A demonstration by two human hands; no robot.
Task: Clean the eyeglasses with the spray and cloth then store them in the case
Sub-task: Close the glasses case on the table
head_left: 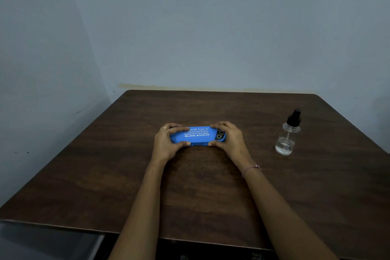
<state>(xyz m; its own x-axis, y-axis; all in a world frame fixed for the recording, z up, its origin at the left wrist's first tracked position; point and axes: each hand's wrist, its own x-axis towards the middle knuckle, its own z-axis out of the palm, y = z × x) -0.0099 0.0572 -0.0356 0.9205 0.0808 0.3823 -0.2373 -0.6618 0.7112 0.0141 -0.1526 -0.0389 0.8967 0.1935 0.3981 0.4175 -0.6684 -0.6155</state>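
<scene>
A blue eyeglasses case with white print lies closed in the middle of the dark wooden table. My left hand grips its left end, fingers over the top and thumb on the front edge. My right hand grips its right end the same way. A clear spray bottle with a black nozzle stands upright to the right, apart from both hands. No eyeglasses or cloth are in view.
Grey-blue walls close off the table's far and left sides. The table's near edge runs just below my forearms. A thread bracelet sits on my right wrist and a ring on my left hand.
</scene>
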